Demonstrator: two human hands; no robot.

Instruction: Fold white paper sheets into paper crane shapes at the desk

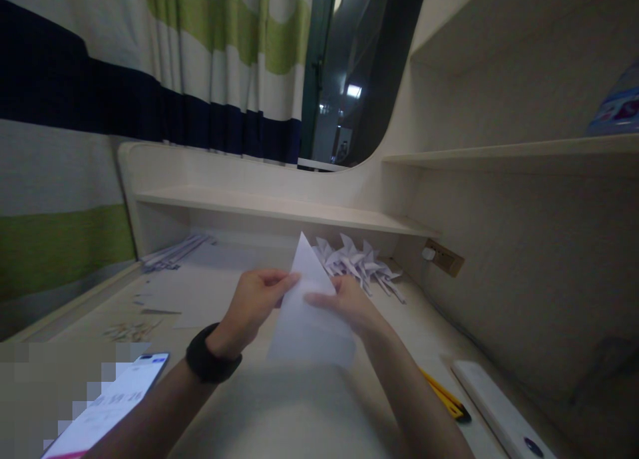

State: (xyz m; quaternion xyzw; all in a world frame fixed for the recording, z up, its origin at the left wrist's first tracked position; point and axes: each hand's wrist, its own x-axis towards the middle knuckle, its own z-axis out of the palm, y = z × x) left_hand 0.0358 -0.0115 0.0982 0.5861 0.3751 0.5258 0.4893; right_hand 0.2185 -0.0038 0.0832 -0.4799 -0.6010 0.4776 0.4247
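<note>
A white sheet of paper (314, 332) is held up above the desk, its folded top coming to a point. My left hand (257, 299) pinches its left edge between thumb and fingers; a black band circles that wrist. On the right edge, my right hand (349, 303) grips the paper with the thumb on the near face and the fingers behind it, partly hidden. Just beyond the sheet lie several paper pinwheels (349, 256) with rolled paper sticks.
White sheets (200, 286) and rolled paper sticks (174, 251) lie at the back left, near small scattered bits (130, 330). A lit phone (114, 399) is front left. A yellow-and-black utility knife (446, 398) and a long white case (499, 409) lie right. A shelf (279, 209) overhangs the back.
</note>
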